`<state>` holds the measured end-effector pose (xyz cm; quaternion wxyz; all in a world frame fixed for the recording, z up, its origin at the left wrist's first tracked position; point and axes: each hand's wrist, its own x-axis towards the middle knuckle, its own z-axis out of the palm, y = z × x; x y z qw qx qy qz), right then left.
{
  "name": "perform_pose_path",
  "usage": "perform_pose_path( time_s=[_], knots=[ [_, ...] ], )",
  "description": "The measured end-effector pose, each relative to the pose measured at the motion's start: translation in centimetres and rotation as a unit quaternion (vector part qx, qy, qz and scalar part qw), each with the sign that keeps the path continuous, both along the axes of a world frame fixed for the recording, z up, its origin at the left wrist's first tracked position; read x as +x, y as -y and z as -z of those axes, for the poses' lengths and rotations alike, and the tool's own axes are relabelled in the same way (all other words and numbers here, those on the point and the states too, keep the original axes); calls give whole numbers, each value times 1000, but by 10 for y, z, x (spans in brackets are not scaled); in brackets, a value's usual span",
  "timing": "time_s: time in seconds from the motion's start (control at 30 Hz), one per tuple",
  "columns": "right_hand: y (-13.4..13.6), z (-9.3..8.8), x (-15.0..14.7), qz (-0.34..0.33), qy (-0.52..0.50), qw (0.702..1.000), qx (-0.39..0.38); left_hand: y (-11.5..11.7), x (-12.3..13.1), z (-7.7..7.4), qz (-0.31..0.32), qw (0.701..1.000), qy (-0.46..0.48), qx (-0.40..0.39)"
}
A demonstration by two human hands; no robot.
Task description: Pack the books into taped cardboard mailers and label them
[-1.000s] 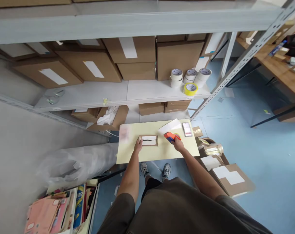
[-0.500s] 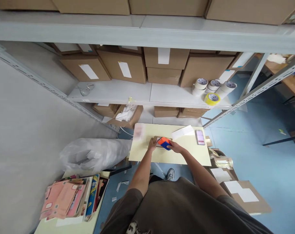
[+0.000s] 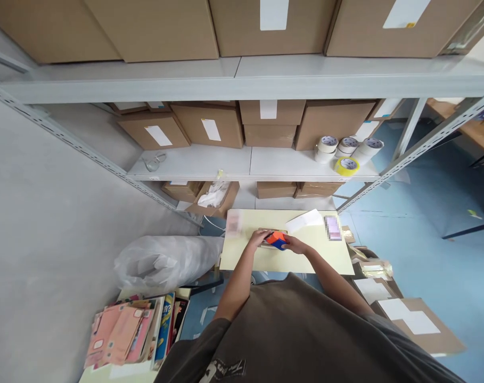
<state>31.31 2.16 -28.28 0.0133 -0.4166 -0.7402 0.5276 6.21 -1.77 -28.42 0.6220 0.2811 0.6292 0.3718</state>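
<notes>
A small cardboard box (image 3: 262,244) lies on the pale yellow tabletop (image 3: 242,260), mostly covered by my hands and what I hold. My right hand (image 3: 294,244) is closed round an orange-and-blue tape dispenser (image 3: 277,240), which rests on or just over the box. My left hand (image 3: 259,238) is at the box's left end, its fingers curled over the top edge close to the dispenser's front. Whether those fingers also touch the dispenser is too small to tell. Just behind lies a white sheet of paper (image 3: 305,220), with a phone (image 3: 333,227) to its right.
Ahead stands a grey shelf rack (image 3: 210,88) with cardboard boxes (image 3: 205,125), white tape rolls (image 3: 325,151) and a yellow tape roll (image 3: 346,166). A roll of plastic wrap (image 3: 165,258) and pink envelopes (image 3: 120,330) are at left. Flattened cartons (image 3: 419,324) lie at right.
The camera view has tilted up, so everything sits lower in the picture. My left hand has shifted inward over the box, closer to the dispenser. My right hand still holds the dispenser.
</notes>
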Motion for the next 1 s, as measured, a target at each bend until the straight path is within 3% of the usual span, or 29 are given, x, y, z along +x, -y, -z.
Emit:
perform_pose_path(
  time_s=[0.3, 0.57, 0.67, 0.83, 1.0],
  knots=[
    [-1, -10, 1, 20, -100, 995, 3, 0, 4, -27, -168, 965, 166, 117],
    [0, -25, 10, 9, -140, 989, -44, 0, -11, -43, -186, 968, 89, 141],
    [-2, -33, 9, 14, -132, 991, -35, 2, -8, -43, -202, 967, 48, 146],
    [0, -43, -2, 97, 13, 994, 42, 7, 6, -33, -264, 954, -18, 143],
    [-5, -58, 0, 80, 91, 989, 79, 11, 9, -23, -349, 931, -60, 93]
  ],
)
